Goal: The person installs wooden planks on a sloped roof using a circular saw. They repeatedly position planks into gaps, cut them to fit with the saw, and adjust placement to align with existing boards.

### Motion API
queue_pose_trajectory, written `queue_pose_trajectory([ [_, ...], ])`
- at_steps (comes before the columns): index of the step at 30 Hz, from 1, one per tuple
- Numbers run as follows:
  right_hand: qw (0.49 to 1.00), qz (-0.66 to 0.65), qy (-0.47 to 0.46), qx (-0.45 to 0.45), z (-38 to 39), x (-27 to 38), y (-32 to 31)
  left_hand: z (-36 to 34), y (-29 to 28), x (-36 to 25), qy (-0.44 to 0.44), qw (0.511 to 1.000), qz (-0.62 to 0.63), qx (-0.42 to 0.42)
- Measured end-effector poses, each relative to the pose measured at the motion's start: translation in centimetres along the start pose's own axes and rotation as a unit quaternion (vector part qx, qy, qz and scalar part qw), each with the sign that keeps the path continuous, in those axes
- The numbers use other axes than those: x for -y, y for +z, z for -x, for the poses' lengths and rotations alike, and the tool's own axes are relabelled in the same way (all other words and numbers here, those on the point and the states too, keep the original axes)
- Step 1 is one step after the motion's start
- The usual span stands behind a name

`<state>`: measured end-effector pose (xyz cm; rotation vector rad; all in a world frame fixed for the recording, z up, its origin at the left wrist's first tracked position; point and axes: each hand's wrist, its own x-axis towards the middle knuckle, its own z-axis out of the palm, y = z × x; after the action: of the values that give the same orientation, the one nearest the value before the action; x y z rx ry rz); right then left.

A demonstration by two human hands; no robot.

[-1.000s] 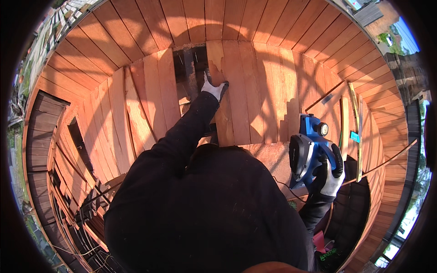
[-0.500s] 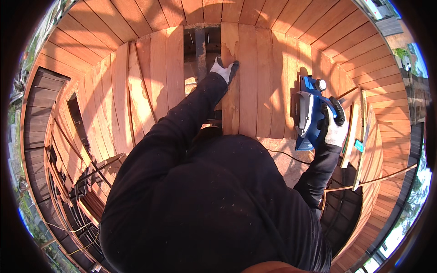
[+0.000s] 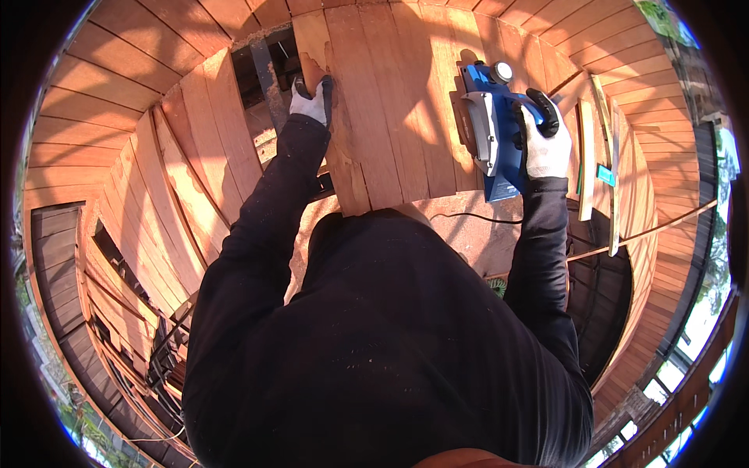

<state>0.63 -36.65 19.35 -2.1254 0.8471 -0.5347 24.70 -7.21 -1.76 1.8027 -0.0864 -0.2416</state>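
Note:
My left hand [image 3: 311,103], in a white glove with dark fingertips, grips the left edge of a reddish-brown wooden board [image 3: 349,173] beside a long gap. Its thumb lies along the board's top, and the other fingers curl toward the gap, partly hidden. A blue electric planer [image 3: 505,154] with a grey side cover and a round pale front knob rests on the boards to the right. Around its rear handle is wrapped my right hand [image 3: 549,148], gloved the same way.
Through the gap shows a dark metal beam [image 3: 269,82]. A black cord [image 3: 480,218] trails near the planer. Narrow wood strips [image 3: 586,160] lie at the right, near a small blue object [image 3: 605,175]. Another opening [image 3: 605,292] in the decking lies at the lower right.
The whole view has shifted, so the boards, both hands and the planer appear farther left and higher. Both hands keep their hold, and the planer stays on the boards.

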Motion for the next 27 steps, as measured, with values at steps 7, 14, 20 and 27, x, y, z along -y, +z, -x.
queue_pose_trajectory([
  [7,0.982,0.171,-0.025,-0.076,1.6,1.5,-0.2,3.9,1.1,-7.2,0.341,0.789,-0.511,-0.008],
  [14,0.976,0.212,0.028,-0.032,3.4,3.5,-2.4,2.2,1.5,-6.6,0.282,0.719,-0.631,0.077],
  [20,0.974,0.216,-0.020,-0.063,4.2,3.5,-2.6,2.4,1.8,-7.3,0.272,0.707,-0.647,0.087],
  [27,0.988,0.139,-0.027,-0.060,3.2,1.6,-1.2,1.8,1.6,-5.3,0.358,0.738,-0.567,0.076],
])
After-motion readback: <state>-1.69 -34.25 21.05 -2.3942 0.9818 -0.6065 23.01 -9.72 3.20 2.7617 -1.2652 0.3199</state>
